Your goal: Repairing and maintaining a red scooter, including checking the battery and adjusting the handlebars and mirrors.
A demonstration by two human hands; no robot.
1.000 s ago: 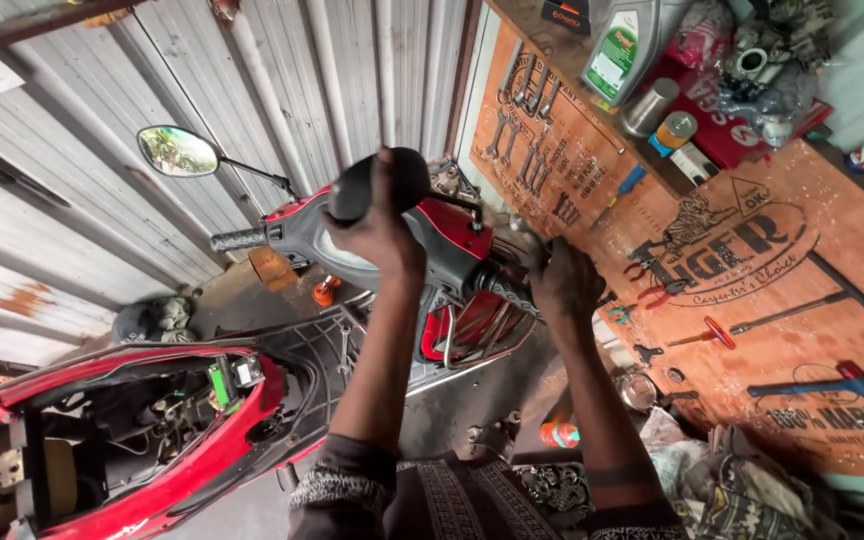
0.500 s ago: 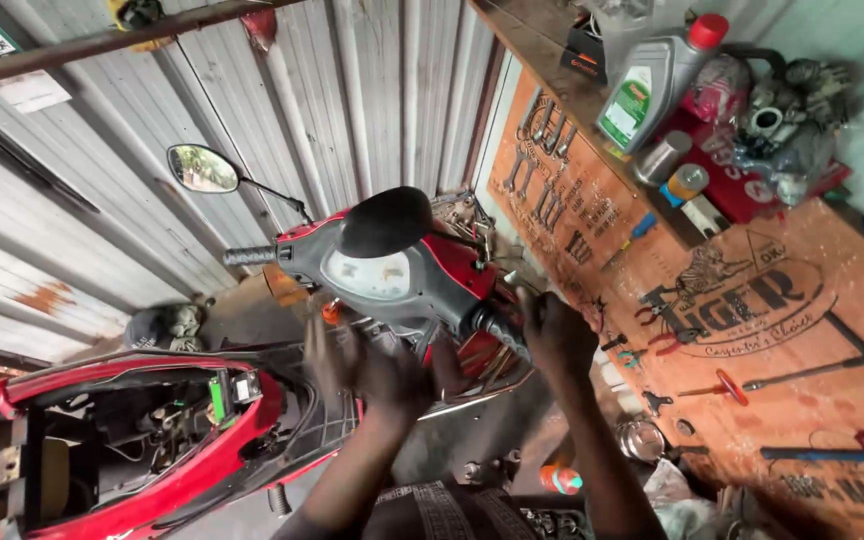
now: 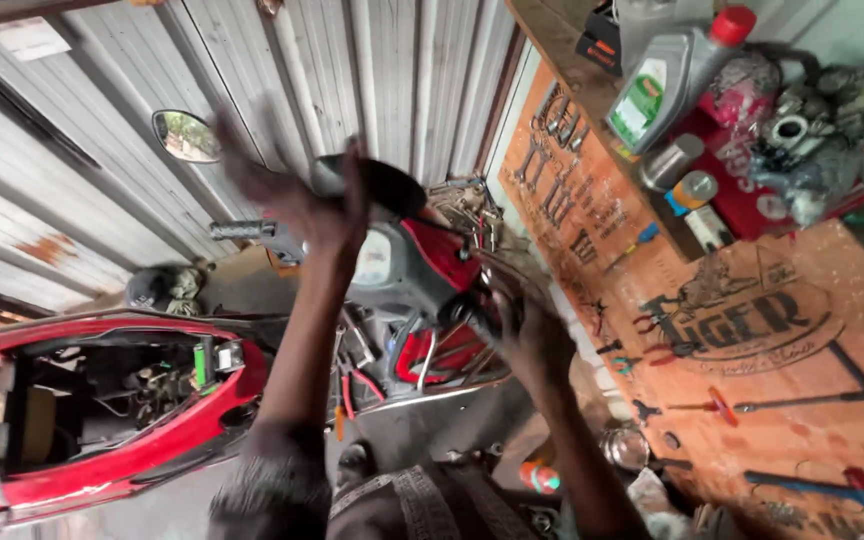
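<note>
Hands work at the red scooter's handlebar head (image 3: 402,270), centre frame. Left hand (image 3: 302,205) is blurred, fingers spread wide, holding nothing, beside the black cover (image 3: 377,185). Right hand (image 3: 527,335) clasps the right handlebar end; holding it firm should steady the bars.

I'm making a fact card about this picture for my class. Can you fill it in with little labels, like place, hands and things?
place: workshop with corrugated metal wall
left hand: raised and blurred, in front of the black handlebar cover
right hand: by the right handlebar end, grip unclear
vehicle: red scooter, panels off
mirror: on left handlebar
shelf: grey oil bottle with red cap
board: orange tool board with hanging tools
</note>
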